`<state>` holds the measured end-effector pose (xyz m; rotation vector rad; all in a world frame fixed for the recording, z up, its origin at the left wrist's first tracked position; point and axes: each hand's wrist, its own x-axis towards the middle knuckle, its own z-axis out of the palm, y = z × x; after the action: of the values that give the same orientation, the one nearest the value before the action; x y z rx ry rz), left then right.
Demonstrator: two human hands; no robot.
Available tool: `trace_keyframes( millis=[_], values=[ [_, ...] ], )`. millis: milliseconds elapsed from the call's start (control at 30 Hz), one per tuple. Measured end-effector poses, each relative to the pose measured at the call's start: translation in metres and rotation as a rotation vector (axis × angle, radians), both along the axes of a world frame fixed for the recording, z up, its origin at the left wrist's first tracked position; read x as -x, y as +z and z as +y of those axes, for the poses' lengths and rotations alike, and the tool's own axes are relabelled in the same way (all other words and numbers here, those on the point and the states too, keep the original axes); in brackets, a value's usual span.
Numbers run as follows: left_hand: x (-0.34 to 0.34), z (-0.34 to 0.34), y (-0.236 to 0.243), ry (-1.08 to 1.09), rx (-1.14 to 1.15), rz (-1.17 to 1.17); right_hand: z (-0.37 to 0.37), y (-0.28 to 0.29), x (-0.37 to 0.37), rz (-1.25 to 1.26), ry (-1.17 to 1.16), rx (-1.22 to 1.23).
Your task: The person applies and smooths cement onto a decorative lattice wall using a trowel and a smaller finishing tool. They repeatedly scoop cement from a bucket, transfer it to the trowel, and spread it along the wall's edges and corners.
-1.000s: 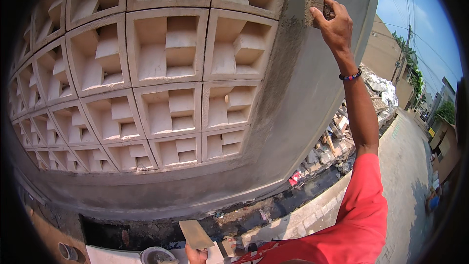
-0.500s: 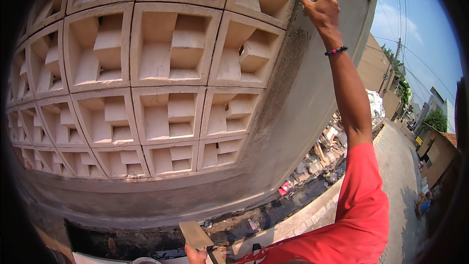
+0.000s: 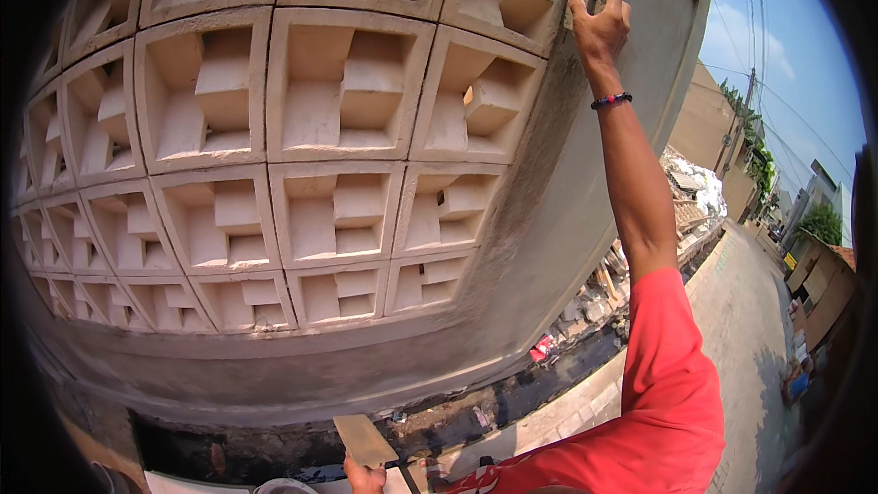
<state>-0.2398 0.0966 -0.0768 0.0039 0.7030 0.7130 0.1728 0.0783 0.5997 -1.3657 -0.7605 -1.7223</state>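
Note:
My right hand (image 3: 601,26) reaches up high, its fingers wrapped round a small grey, rough-looking block (image 3: 583,2). That block is pressed to the plastered wall (image 3: 585,155), on the darker strip (image 3: 533,133) beside the pierced breeze blocks (image 3: 343,82). At the lower edge, my left hand (image 3: 366,476) grips a flat, tan rectangular board (image 3: 364,440). Only part of this hand shows, and how the board is held underneath is hidden.
Below the wall runs a dark drainage ditch (image 3: 457,402) with litter in it. A round container rim (image 3: 282,487) shows at the bottom. Rubble (image 3: 594,297) lies heaped beyond the wall. To the right stretches a paved lane (image 3: 732,311).
The view has shifted a little, so the wall appears farther right. My right hand and its block have come slightly lower, still against the wall. My left hand keeps its hold on the board.

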Motion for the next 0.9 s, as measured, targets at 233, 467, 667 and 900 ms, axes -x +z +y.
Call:
trace_keyframes(
  millis=[233,467,667,900],
  values=[
    [0.002,0.002,0.003,0.000,0.006,-0.021,0.010,0.002,-0.008,0.098,-0.093,0.002],
    [0.003,0.011,0.006,-0.022,0.036,0.004,0.020,-0.029,0.000,0.198,-0.081,-0.056],
    [0.010,0.014,0.011,-0.035,-0.044,-0.027,0.005,-0.104,0.015,0.207,-0.086,0.051],
    [0.030,0.017,0.008,0.015,0.011,-0.001,0.001,-0.051,0.017,0.038,-0.045,0.004]
  ],
)
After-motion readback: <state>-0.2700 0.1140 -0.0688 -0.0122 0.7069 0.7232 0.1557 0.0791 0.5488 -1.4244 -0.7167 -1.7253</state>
